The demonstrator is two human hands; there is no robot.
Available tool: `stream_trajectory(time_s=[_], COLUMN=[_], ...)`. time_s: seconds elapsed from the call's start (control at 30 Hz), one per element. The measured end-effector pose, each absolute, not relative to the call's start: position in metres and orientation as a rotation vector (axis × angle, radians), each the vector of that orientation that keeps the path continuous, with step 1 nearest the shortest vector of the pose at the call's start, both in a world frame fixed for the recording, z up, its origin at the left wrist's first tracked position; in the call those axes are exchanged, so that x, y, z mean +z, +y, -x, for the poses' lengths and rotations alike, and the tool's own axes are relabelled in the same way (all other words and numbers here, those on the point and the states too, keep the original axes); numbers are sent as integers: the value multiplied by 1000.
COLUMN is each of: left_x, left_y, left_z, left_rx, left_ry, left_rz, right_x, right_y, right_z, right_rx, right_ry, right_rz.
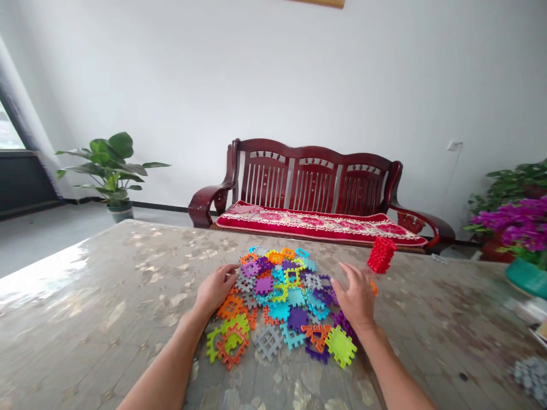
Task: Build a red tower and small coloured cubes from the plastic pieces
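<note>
A pile of flat, toothed plastic building tiles (282, 296) in orange, purple, blue, yellow-green and grey lies on the table (106, 296) in front of me. My left hand (216, 289) rests on the pile's left edge, its fingers curled against the grey and orange tiles. My right hand (356, 296) lies over the pile's right side, fingers stretched out and slightly spread above the purple tiles, holding nothing. A red block assembled from such tiles (381, 254) stands just beyond my right hand.
A dark wooden bench (311, 182) with a red floral cushion stands behind the table. A potted green plant (111, 171) is on the floor at left. Purple flowers in a teal pot (523, 239) sit at the table's right edge. Grey tiles (532, 376) lie at lower right.
</note>
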State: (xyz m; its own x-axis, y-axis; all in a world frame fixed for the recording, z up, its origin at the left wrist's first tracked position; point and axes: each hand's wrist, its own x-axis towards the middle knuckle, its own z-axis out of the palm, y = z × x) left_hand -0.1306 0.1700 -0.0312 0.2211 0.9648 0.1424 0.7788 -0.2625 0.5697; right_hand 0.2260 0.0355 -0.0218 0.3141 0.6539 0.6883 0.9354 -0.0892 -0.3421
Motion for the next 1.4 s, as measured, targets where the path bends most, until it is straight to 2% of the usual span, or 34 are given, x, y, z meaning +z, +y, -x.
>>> stream_trajectory(time_s=[0.27, 0.5, 0.8, 0.9, 1.13, 1.4], left_x=[-38, -38, -35, -34, -34, -35], left_y=[171, 170, 170, 168, 169, 172], left_z=[132, 132, 130, 130, 129, 131], left_rx=[663, 677, 682, 696, 712, 690], left_ry=[1515, 1517, 1527, 1535, 1525, 1535], left_rz=[-2246, -2243, -2192, -2176, -2179, -2189], right_x=[-2, 2, 0, 7, 3, -33], right_y=[104, 151, 145, 135, 85, 49], right_z=[-149, -116, -108, -115, -183, -243], right_rx=[-52, -18, 14, 26, 322, 264], right_ry=[-1901, -2083, -1997, -1896, -1426, -1586], right_rz=[1715, 1863, 1886, 1875, 1755, 1750])
